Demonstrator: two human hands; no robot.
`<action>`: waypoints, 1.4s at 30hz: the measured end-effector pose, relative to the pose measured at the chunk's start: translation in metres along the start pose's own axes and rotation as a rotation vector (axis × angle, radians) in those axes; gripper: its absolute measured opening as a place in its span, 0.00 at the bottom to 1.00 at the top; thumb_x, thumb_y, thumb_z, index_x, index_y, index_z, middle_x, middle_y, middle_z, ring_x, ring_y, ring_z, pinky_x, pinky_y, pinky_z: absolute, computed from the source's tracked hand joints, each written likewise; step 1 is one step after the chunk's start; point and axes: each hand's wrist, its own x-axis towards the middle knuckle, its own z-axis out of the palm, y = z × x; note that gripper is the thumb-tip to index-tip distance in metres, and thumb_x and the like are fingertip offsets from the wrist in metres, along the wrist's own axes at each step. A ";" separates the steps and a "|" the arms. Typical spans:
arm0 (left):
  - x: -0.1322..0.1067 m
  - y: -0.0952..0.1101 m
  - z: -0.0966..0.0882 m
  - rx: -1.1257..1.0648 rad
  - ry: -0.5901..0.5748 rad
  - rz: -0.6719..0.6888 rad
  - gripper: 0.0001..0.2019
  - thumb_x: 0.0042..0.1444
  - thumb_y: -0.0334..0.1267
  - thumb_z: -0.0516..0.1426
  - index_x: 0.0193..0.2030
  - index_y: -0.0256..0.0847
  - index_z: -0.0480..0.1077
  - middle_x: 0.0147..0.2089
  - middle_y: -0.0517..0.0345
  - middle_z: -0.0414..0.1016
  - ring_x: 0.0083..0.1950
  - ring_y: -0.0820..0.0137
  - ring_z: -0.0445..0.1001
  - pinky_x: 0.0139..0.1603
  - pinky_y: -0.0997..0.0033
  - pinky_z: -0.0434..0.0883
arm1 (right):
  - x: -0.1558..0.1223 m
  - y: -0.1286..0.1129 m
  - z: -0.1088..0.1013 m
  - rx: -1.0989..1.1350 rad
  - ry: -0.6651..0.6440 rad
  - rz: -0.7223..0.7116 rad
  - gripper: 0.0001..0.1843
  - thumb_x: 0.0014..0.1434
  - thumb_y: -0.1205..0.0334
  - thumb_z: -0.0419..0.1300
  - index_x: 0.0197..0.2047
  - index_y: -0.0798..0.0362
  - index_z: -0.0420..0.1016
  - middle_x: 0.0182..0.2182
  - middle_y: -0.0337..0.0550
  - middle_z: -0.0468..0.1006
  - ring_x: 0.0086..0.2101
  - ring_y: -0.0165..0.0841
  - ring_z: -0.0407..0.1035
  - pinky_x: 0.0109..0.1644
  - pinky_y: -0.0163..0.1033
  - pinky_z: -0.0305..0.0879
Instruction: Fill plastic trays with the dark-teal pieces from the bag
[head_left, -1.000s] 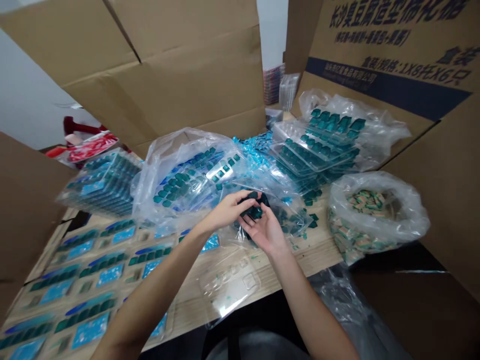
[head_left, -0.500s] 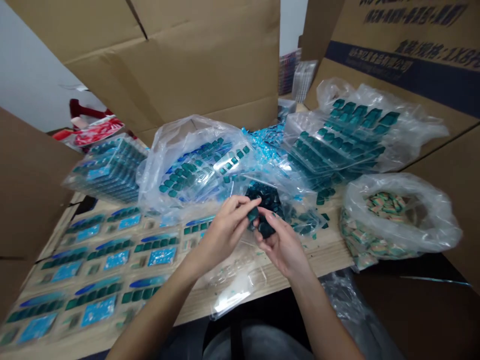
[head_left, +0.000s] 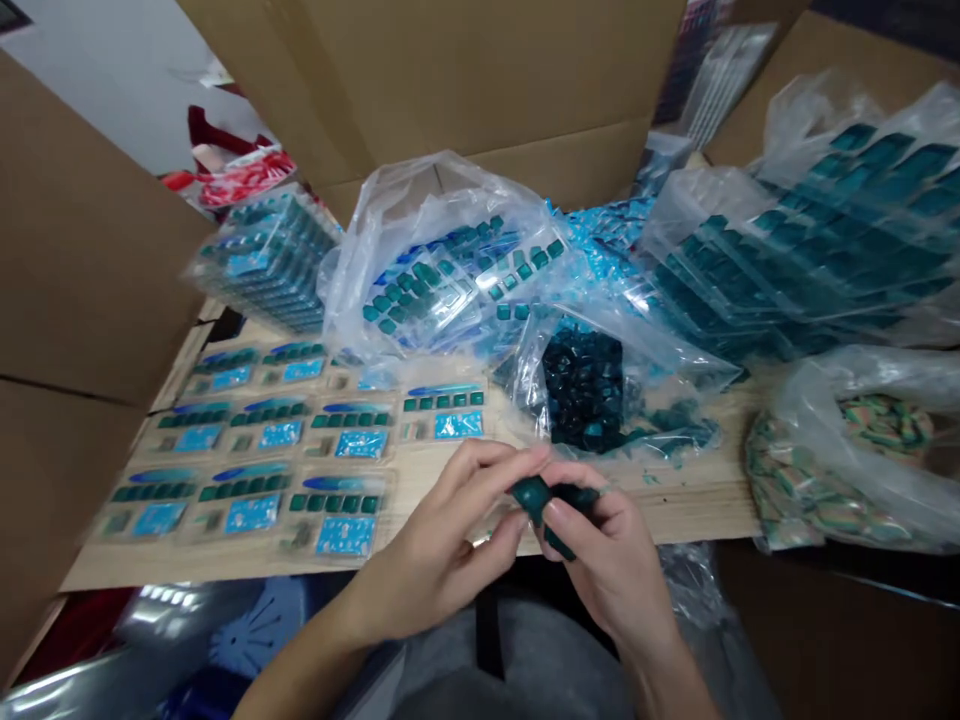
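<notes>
My left hand [head_left: 457, 535] pinches the left side of a glossy dark teal false nail [head_left: 531, 496] with thumb and fingertips. My right hand [head_left: 619, 560] is closed around several more dark teal pieces of the same kind, its thumb pressed against them. Both hands meet over the table's front edge. Just behind them lies an open clear bag [head_left: 585, 385] full of loose teal nails. On the left, rows of clear trays [head_left: 341, 515] each hold a strip of teal nails, a blue file, a blue dotted packet and a small block.
A large clear bag [head_left: 442, 290] of filled strips stands at the back, beside blue packets [head_left: 611, 245]. Stacked trays [head_left: 262, 260] rise at back left. Bagged nail sheets [head_left: 795, 260] and a bag of small striped blocks [head_left: 810, 470] are on the right. Cardboard [head_left: 480, 90] walls the back.
The view has shifted, showing more of the table's front edge. My hands have come back from the bag of loose nails towards my body, still gripping teal pieces.
</notes>
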 end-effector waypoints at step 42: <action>-0.026 -0.080 0.064 0.357 -0.094 -0.055 0.11 0.66 0.33 0.49 0.51 0.38 0.69 0.45 0.47 0.75 0.47 0.63 0.75 0.46 0.64 0.75 | -0.041 0.069 -0.074 -0.122 0.302 0.421 0.25 0.48 0.37 0.65 0.37 0.50 0.81 0.28 0.38 0.69 0.28 0.26 0.59 0.26 0.26 0.58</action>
